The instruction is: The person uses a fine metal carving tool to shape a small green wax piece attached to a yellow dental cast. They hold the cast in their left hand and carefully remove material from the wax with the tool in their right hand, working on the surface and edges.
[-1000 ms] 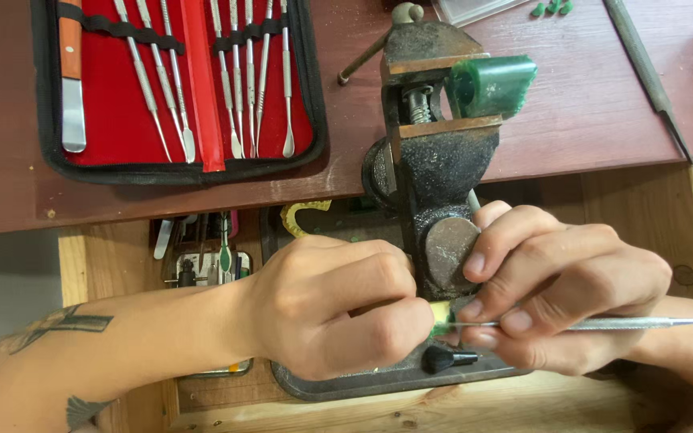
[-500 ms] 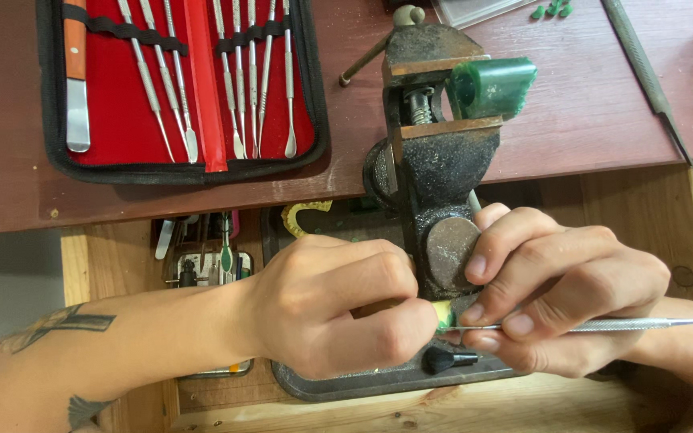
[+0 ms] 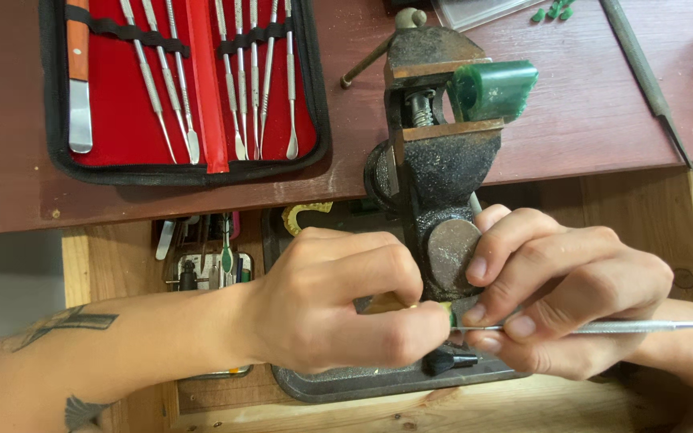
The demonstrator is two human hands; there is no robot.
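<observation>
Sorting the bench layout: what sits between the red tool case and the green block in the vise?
In the head view, only bare dark-red tabletop and the vise's thin handle bar separate the tool case from the green block.

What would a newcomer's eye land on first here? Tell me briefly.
First, the two hands meeting at lower centre: the left hand pinches a small yellow-green piece, while the right hand holds a thin metal tool to it. Just above stands a black bench vise clamping a green block, and at upper left an open red tool case.
</observation>
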